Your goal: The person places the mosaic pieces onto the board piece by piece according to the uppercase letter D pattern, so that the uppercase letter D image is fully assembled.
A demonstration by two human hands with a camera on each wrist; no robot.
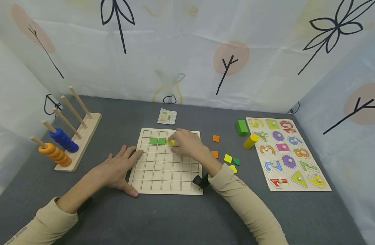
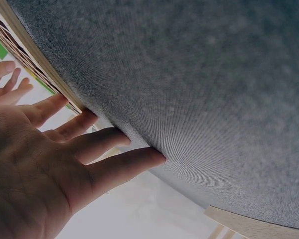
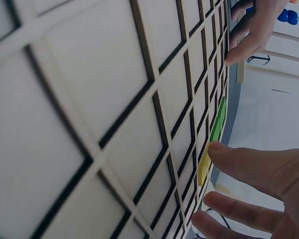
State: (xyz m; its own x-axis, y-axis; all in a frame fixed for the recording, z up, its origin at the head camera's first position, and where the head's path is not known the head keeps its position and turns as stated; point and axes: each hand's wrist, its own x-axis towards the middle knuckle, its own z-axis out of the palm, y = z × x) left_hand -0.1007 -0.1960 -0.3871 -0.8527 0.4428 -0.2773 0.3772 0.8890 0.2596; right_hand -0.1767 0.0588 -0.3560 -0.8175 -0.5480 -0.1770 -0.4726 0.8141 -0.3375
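Grid board (image 1: 166, 177) sits mid-frame on the grey mat (image 1: 181, 217). Left hand (image 1: 118, 168) lies flat, fingers straight, on the board's left edge, holding nothing. Right hand (image 1: 187, 144) is at the second row from the top, fingertips on a yellow tile (image 1: 170, 142) just right of two green tiles (image 1: 158, 141); can't tell if it's pinched or only pressed. Tile is a small flat square, seated in a cell. All other visible cells bare. Loose tiles (image 1: 228, 158) lie right of the board, bare mat beyond them.

A grey felt table (image 1: 163, 217) carries a grid board (image 1: 163, 177), a ring stacker (image 1: 74, 143), a number puzzle (image 1: 310, 185), a small card (image 1: 167, 116) and loose tiles (image 1: 227, 158) right of the right hand (image 1: 185, 143)
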